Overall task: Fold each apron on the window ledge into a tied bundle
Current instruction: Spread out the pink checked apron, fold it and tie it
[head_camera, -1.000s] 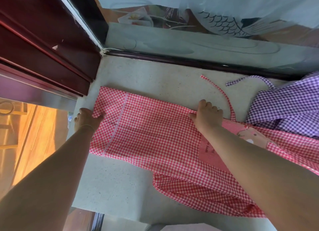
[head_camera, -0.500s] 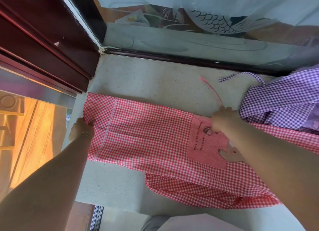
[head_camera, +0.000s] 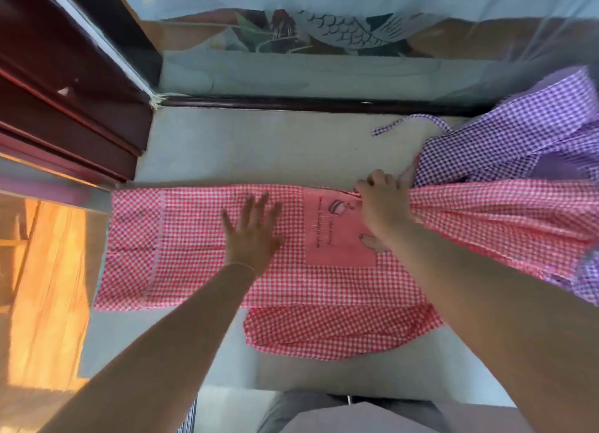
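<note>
A red-and-white checked apron (head_camera: 194,248) lies spread along the pale window ledge (head_camera: 259,147), its pink printed pocket (head_camera: 337,228) facing up. My left hand (head_camera: 252,228) rests flat on the cloth near the middle, fingers spread and straight. At the pocket's far right corner my right hand (head_camera: 382,202) grips the apron's far edge, and the fabric to its right is gathered into folds. A purple checked apron (head_camera: 518,141) lies bunched at the right, one strap (head_camera: 408,121) trailing onto the ledge.
Glass with a fish pattern (head_camera: 340,31) backs the ledge behind a dark sill strip (head_camera: 291,104). A dark red wooden frame (head_camera: 64,92) stands at the left. The ledge's left end drops to a wooden floor (head_camera: 42,287).
My left hand let go of the apron's left end and moved right to lie flat on the cloth. My right hand slid right along the far edge and bunched the fabric.
</note>
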The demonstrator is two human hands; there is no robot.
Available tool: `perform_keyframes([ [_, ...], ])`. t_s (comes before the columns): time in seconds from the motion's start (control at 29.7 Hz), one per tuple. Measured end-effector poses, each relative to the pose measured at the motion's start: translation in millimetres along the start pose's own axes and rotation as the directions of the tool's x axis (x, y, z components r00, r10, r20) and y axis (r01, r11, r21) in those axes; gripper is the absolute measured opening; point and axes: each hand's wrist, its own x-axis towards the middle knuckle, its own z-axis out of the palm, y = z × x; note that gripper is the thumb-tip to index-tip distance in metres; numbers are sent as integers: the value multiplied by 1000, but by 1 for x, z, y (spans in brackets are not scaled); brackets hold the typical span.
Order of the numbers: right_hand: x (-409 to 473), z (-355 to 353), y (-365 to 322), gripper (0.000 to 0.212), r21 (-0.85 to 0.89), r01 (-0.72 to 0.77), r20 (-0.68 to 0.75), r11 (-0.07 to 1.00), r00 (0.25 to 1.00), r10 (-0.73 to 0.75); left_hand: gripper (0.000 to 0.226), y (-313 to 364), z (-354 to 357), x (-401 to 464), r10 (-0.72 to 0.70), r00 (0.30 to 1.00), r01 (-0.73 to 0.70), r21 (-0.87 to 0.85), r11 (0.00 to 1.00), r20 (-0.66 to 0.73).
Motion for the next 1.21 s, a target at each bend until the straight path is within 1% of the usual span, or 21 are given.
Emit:
perform_keyframes([
  [0.03,-3,-1,-4,42,41,6,-58,999,998,-4,76,30,-1,-1,108,993,-109,25,994,38],
  [0.1,-9,1,-13,60,97,29,-138,995,990,-15,76,71,-4,-2,219,970,-225,49,973,103],
  [0.17,-25,5,0,60,151,35,-157,988,988,-11,75,104,-11,1,273,948,-280,18,960,162],
  [0.24,-46,10,18,52,171,104,-220,980,973,-64,75,120,-12,6,287,932,-290,-18,957,224],
  [0.34,-82,27,63,36,138,193,-300,971,943,-145,88,132,-7,16,226,911,-230,-32,973,345],
  [0.44,-108,48,114,32,76,241,-210,968,952,-221,100,133,-2,21,187,900,-186,-42,982,395],
  [0.5,-115,51,153,39,65,133,-143,989,982,-122,102,137,-2,22,173,900,-172,-40,984,399],
  [0.57,-112,47,187,49,117,-119,-100,986,986,131,104,141,-4,23,147,901,-153,-18,988,407],
  [0.61,-109,44,204,56,184,-247,-85,951,960,266,105,145,-4,24,125,901,-142,11,990,415],
  [0.67,-99,33,232,66,331,-399,-70,855,893,444,108,153,-6,26,70,905,-117,87,989,420],
  [0.77,-91,20,256,64,429,-458,-56,779,847,529,112,171,-11,30,14,914,-100,192,976,405],
  [0.87,-103,26,261,66,484,-497,-93,720,789,608,114,188,-16,33,-44,909,-49,212,976,413],
  [0.91,-111,28,261,70,558,-518,-109,649,729,675,113,195,-18,34,-57,909,-31,204,978,413],
  [0.94,-117,29,259,76,657,-533,-95,534,644,759,110,200,-18,33,-59,914,-15,177,984,403],
  [1.01,-121,32,260,83,849,-489,52,201,457,888,99,217,-17,28,-18,942,-2,60,998,335],
  [1.04,-122,32,261,84,902,-431,165,24,396,903,92,225,-16,25,19,955,-19,-2,1000,296],
  [1.08,-121,34,263,82,924,-352,285,-150,374,882,85,233,-14,22,50,962,-39,-48,998,270],
  [1.11,-120,33,264,76,911,-280,398,-303,400,826,80,239,-12,19,70,964,-52,-77,996,256],
  [1.14,-119,32,266,68,878,-245,479,-412,456,750,75,245,-10,18,77,966,-55,-93,994,248],
  [1.18,-120,29,268,59,863,-249,502,-439,517,693,72,248,-6,18,71,966,-46,-103,994,248],
  [1.21,-119,27,269,50,884,-269,466,-382,553,690,70,248,-4,20,56,966,-28,-115,993,253],
])
